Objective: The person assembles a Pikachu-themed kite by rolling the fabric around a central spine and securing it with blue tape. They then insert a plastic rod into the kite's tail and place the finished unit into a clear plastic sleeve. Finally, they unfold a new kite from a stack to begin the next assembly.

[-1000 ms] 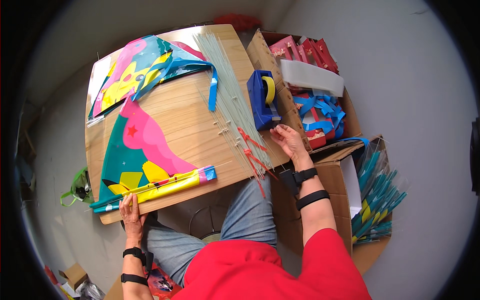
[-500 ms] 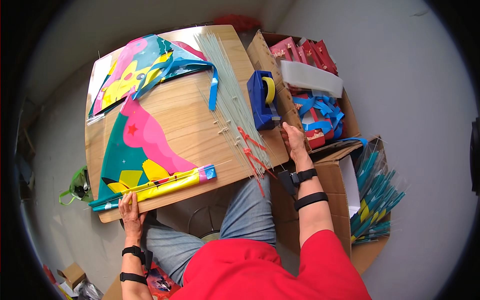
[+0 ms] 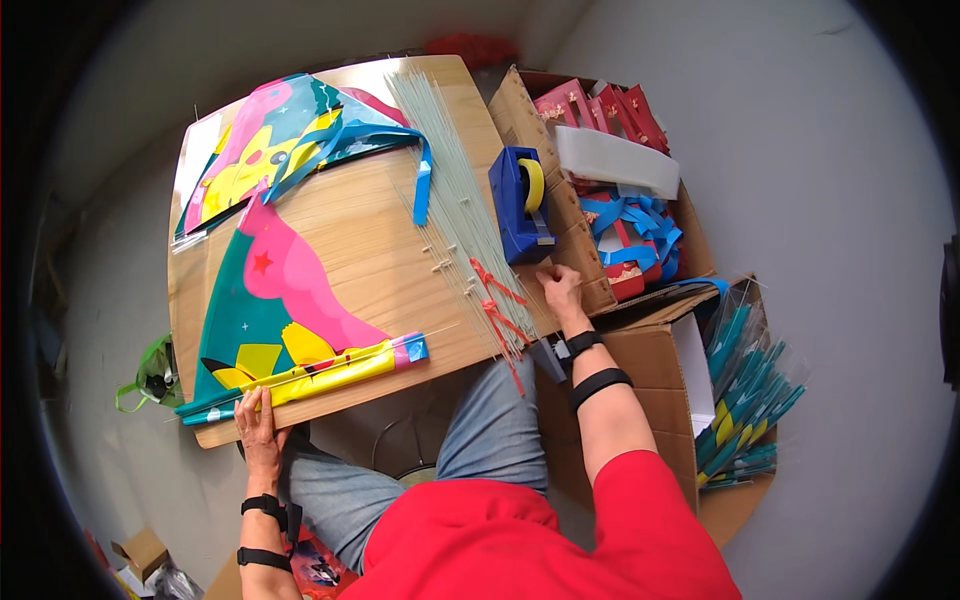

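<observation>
My left hand [image 3: 260, 428] grips the near rolled edge of a pink, teal and yellow plastic kite [image 3: 285, 300], its fingers over the roll. A thin rod runs along that roll, and a piece of blue tape [image 3: 417, 348] sits at its right end. My right hand [image 3: 562, 292] is at the table's right edge, just below a blue tape dispenser [image 3: 518, 205] with a yellow core. Its fingers are curled together; whatever they may hold is too small to make out. Left of it lie long pale rods [image 3: 450, 160] and red ties [image 3: 497, 310].
Another printed kite [image 3: 265, 150] with a blue ribbon [image 3: 423, 185] covers the wooden table's [image 3: 370, 230] far left. On the right, a cardboard box [image 3: 520, 110] holds red packets and blue ribbons. A nearer box [image 3: 650, 380] contains rolled teal kites [image 3: 740, 400]. A green bag [image 3: 150, 375] hangs at left.
My right hand has moved left, from beside the box to just below the tape dispenser, and its fingers have curled in. My left hand stays on the rolled edge.
</observation>
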Available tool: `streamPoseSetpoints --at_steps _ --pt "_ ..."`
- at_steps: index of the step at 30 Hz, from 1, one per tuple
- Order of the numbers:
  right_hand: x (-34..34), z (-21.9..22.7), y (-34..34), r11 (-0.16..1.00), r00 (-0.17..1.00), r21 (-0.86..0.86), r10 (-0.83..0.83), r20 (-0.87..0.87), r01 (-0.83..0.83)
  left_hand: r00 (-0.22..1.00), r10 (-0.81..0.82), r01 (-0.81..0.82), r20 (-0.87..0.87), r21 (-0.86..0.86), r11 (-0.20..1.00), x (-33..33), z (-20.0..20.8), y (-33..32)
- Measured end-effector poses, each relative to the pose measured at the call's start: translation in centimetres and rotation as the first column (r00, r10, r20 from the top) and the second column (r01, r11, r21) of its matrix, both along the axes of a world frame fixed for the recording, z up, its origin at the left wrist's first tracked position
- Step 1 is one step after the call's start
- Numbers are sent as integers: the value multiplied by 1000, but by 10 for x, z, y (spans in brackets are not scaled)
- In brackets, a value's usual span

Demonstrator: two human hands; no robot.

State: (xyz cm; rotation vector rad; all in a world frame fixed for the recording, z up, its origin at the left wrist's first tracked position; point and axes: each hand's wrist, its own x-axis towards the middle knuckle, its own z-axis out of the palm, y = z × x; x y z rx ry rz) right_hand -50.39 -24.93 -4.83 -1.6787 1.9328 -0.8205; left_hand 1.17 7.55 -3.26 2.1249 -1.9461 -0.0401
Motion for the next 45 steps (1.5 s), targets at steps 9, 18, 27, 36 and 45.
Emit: streamPoseSetpoints --at_steps 9,18,27,36,45 --pt "60 112 51 963 992 -261 91 93 -64 999 17 -17 31 2 1000 7 11 0" --pt "286 87 181 668 551 329 147 821 -667 1000 17 -18 18 39 999 2 14 2" --pt "287 48 179 858 786 -9 474 397 -513 999 34 -35 36 8 999 3 3 5" --pt "279 30 177 826 784 64 505 361 -561 998 41 -40 37 -22 999 0 1 4" --pt "279 25 179 827 778 54 501 379 -559 999 42 -41 17 -37 998 1 1 4"
